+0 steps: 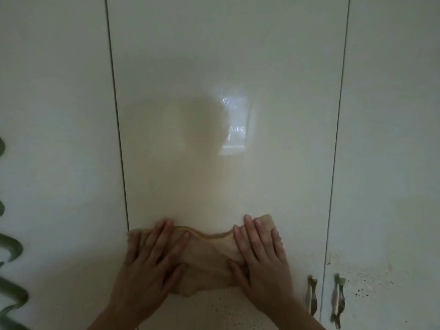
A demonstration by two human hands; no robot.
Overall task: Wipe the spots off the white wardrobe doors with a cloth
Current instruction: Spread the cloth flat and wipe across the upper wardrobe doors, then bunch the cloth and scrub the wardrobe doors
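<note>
The glossy white middle door [226, 115] looks clean above; the right door [385, 163] seems untouched. A tan, soft, rumpled cloth [209, 258] lies low on the middle door, pressed by the flat left hand [152, 265] and right hand [259, 256], fingers straight. Dark spots [226, 308] below it are left to wipe

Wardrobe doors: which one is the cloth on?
The middle door, between the two dark seams: left hand and right hand press the tan cloth flat on it.
</note>
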